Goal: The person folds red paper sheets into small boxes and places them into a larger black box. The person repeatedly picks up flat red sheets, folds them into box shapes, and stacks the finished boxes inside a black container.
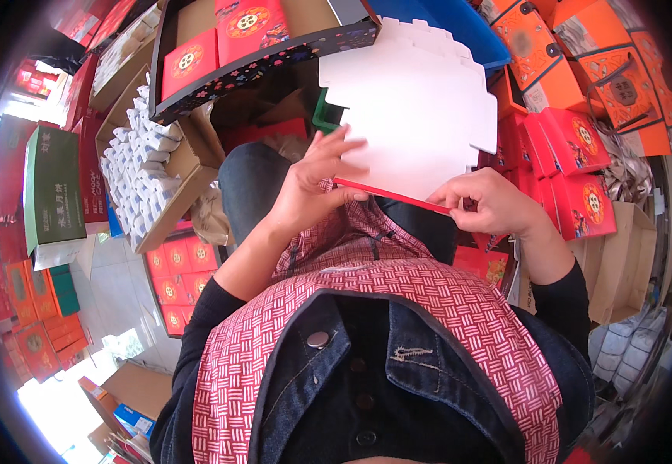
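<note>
A flat die-cut cardboard box blank (409, 100), white side up with tabs along its edges, lies over my lap. Its near edge is folded up as a narrow red strip (394, 195). My left hand (314, 182) is at the left end of this strip, thumb along the red edge and fingers stretched over the white side. At the right end, my right hand (489, 203) has its fingers curled, pinching the red edge between thumb and forefinger. The underside of the blank is mostly hidden.
A dark patterned tray (266, 58) with red boxes stands ahead. On the left is a carton (189, 147) of small white-and-blue packets. Red boxes (576, 170) are stacked on the right below orange boxes (533, 46). A blue bin (471, 31) sits behind the blank.
</note>
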A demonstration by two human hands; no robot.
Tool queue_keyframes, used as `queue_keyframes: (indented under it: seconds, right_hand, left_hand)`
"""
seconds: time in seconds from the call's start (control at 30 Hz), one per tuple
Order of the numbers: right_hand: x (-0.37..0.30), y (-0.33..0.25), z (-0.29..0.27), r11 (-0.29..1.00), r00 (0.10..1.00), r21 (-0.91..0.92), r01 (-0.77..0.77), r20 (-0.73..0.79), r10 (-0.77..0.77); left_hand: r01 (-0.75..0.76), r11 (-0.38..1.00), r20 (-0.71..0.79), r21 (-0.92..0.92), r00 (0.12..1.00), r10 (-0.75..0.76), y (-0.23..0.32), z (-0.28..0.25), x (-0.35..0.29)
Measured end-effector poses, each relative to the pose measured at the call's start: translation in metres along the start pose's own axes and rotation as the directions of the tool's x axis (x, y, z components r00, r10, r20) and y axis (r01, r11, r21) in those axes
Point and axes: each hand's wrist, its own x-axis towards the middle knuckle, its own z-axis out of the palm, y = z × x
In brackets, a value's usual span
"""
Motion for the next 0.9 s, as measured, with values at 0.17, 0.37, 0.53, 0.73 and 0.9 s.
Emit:
queue_keyframes:
  seconds: [0.17, 0.37, 0.53, 0.73, 0.9]
  right_hand:
    - [-0.016, -0.05, 0.006, 0.828, 0.71, -0.183, 0.529, -0.439, -0.551]
    - [0.007, -0.035, 0.051, 0.777, 0.74, -0.06, 0.626, -0.267, -0.617]
    - [-0.009, -0.038, 0.064, 0.715, 0.495, -0.467, 0.521, -0.517, -0.699]
    - [0.024, -0.066, 0.029, 0.65, 0.528, -0.743, -0.162, -0.621, -0.579]
    - [0.039, -0.056, 0.016, 0.756, 0.654, -0.639, 0.143, -0.513, -0.556]
  left_hand:
    - [0.281, 0.791, -0.08, -0.543, 0.921, -0.382, 0.009, 0.0, 0.004]
    - [-0.017, 0.819, -0.388, -0.573, 0.886, -0.253, 0.017, -0.009, 0.034]
    - [0.049, 0.873, -0.391, -0.486, 0.881, -0.267, 0.025, -0.024, 0.047]
    - [0.123, 0.841, -0.326, -0.527, 0.884, -0.334, 0.037, -0.017, 0.042]
    - [0.048, 0.817, -0.145, -0.575, 0.976, -0.16, 0.046, -0.024, 0.036]
